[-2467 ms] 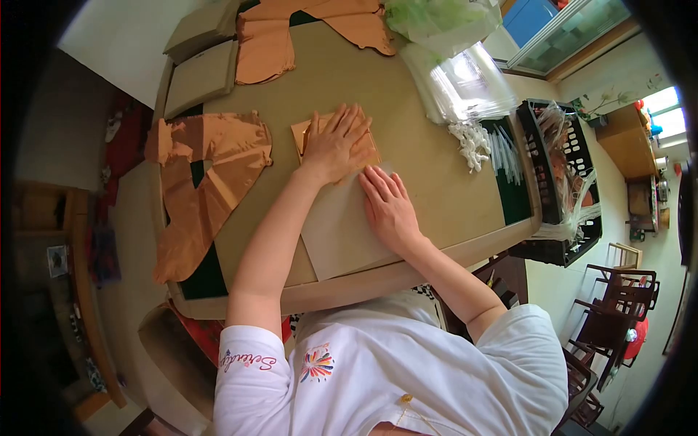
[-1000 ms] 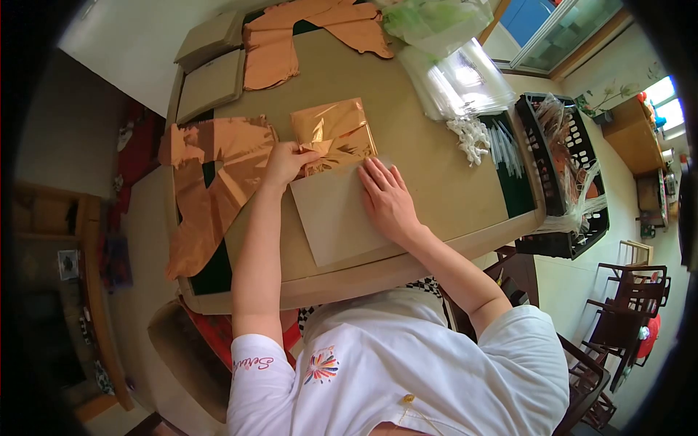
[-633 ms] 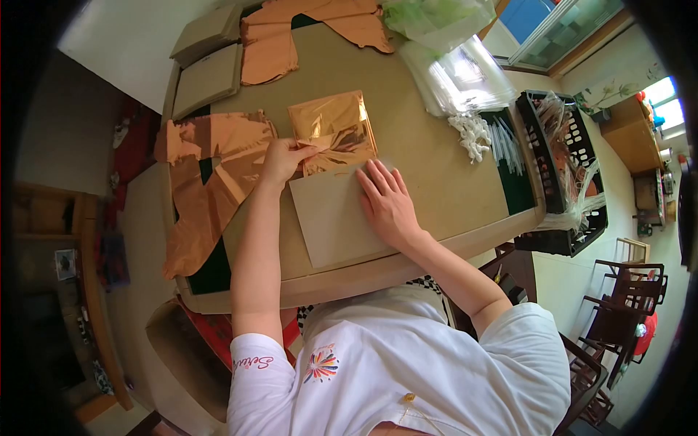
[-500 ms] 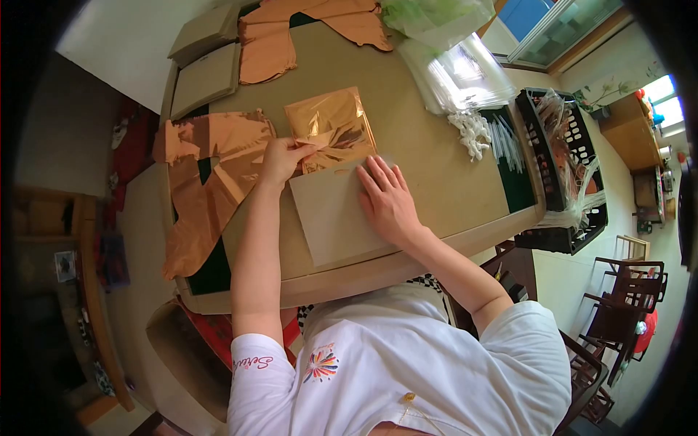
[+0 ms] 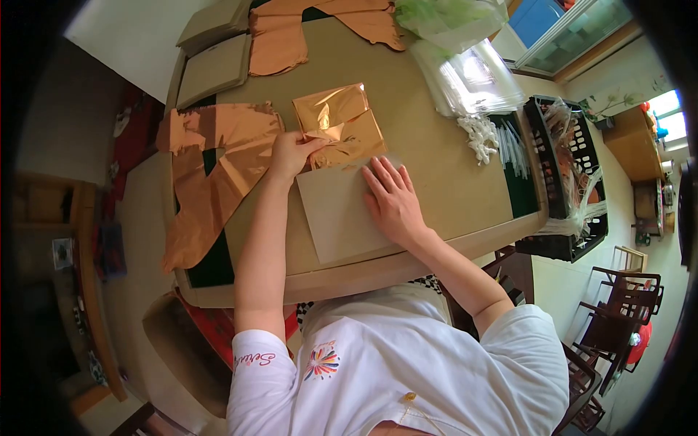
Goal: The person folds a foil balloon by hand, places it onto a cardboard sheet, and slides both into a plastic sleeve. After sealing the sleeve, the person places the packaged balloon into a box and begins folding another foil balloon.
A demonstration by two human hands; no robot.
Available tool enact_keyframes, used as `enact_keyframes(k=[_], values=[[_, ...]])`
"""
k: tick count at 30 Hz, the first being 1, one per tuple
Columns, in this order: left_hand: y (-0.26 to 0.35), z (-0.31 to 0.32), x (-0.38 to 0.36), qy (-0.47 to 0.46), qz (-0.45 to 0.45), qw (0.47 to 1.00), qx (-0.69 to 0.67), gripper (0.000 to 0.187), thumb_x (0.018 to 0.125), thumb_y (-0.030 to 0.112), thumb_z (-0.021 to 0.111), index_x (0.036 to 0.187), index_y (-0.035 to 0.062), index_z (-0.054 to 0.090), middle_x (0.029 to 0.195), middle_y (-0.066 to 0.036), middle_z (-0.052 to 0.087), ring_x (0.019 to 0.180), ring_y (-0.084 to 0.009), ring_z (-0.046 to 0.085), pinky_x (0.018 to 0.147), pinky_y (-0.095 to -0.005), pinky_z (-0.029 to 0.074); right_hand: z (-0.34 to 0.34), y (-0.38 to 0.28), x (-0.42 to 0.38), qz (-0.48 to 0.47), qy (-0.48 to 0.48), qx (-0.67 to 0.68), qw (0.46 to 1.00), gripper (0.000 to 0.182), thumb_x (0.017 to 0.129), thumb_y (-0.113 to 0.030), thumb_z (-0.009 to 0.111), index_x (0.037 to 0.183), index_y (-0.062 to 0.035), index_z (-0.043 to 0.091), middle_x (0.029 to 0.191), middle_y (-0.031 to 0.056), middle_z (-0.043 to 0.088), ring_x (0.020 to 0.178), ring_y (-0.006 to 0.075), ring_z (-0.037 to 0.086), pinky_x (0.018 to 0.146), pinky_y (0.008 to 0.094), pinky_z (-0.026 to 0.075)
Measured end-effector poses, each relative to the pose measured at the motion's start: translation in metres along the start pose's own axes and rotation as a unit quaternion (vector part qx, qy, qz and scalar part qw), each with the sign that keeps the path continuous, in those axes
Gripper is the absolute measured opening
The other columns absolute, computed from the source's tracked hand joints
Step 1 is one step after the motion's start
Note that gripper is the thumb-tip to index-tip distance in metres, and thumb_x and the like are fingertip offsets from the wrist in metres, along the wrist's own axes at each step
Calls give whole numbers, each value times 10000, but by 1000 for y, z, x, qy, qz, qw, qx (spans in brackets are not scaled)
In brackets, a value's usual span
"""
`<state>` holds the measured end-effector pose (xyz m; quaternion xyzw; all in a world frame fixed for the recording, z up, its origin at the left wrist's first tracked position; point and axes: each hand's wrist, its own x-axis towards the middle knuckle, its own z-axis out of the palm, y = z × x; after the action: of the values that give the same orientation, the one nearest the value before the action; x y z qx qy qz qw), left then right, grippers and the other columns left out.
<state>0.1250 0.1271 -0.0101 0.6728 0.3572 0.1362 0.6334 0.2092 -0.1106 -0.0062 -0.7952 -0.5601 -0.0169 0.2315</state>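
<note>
In the head view a folded, shiny copper foil balloon (image 5: pixel 338 109) lies flat near the middle of the table. My left hand (image 5: pixel 291 155) pinches a crumpled flap at its lower left edge. Just below, a pale grey sheet of card (image 5: pixel 336 221) overlaps the foil's near edge. My right hand (image 5: pixel 395 200) lies flat on the card's right side, fingers stretched toward the foil. Left of my left hand, a larger copper foil balloon (image 5: pixel 236 149) is spread out uninflated and wrinkled.
Another copper foil balloon (image 5: pixel 280 43) lies at the far side, beside stacked grey cards (image 5: pixel 214 69). Clear plastic bags (image 5: pixel 476 80), a white ribbon bundle (image 5: pixel 478 138) and thin clear straws (image 5: pixel 513 149) sit on the right. A black crate (image 5: pixel 560 160) stands beyond the table's right edge.
The view has shifted slightly. My left hand keeps its pinch, and the foil flap at its fingertips is lifted and folded back a little more. My right hand stays on the card.
</note>
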Motion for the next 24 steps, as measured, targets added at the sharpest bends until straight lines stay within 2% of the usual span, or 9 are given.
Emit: enact_keyframes(k=[6,9,15,18,21,24], values=[[5,-2,-9,3,41,999,8,162,843,99,708,920,-43,697,812,-39,688,703,-79,611,624,-248,491,3,1,-1,-5,-1,-15,1000,468,925,-226,527,1360,-68,461,1434,133,427,1359,280,357,1136,482,237],[5,-3,-16,-10,111,993,48,156,862,102,690,935,-37,693,795,-38,685,687,-78,603,627,-246,486,3,1,-1,-6,-2,-24,1000,465,931,-238,515,1359,-65,463,1434,134,428,1361,275,356,1136,480,236],[13,4,-50,24,187,975,120,182,890,128,664,946,-44,677,726,-38,670,655,-66,576,611,-243,464,3,0,-1,-5,10,-23,1000,458,934,-236,512,1356,-64,466,1430,138,434,1356,277,365,1131,480,247],[18,7,-52,53,195,967,153,171,887,121,661,928,-44,679,719,-38,673,642,-64,571,597,-246,456,4,0,-1,-8,10,-25,1000,456,933,-232,515,1354,-63,468,1429,137,436,1354,277,369,1128,483,252],[7,4,-35,69,169,973,142,172,879,119,668,923,-47,681,716,-34,671,627,-68,559,584,-248,445,6,3,0,-7,7,-6,1000,449,926,-215,525,1351,-79,477,1434,134,430,1358,277,364,1130,486,248],[4,-2,-22,48,124,985,110,179,875,122,672,912,-52,682,714,-24,661,621,-70,542,574,-248,433,-13,5,-4,-1,16,53,998,443,917,-200,539,1346,-100,489,1441,124,423,1364,277,358,1133,491,243]])
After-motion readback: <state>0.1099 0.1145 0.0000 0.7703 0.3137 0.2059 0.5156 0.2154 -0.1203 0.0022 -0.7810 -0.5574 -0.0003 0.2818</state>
